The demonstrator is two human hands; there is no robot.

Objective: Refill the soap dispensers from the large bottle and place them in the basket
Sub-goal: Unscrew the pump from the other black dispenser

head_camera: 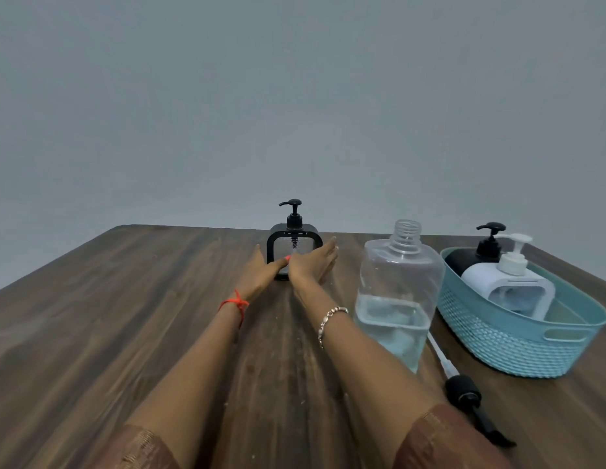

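Observation:
A square clear soap dispenser (pixel 292 240) with a black frame and black pump stands upright near the table's far edge. Both my arms reach out to it. My left hand (pixel 262 270) lies at its lower left, thumb against its base. My right hand (pixel 313 262) is at its lower right, fingers stretched beside it; neither hand is closed around it. The large clear bottle (pixel 398 292), uncapped and about a third full, stands to the right. Its black pump cap (pixel 464 396) with white tube lies on the table. The teal basket (pixel 518 346) holds a black dispenser (pixel 477 255) and a white dispenser (pixel 513 282).
The dark wooden table (pixel 125 316) runs wide to the left of my arms. A plain grey wall stands behind the far edge. The basket sits at the right, close beside the large bottle.

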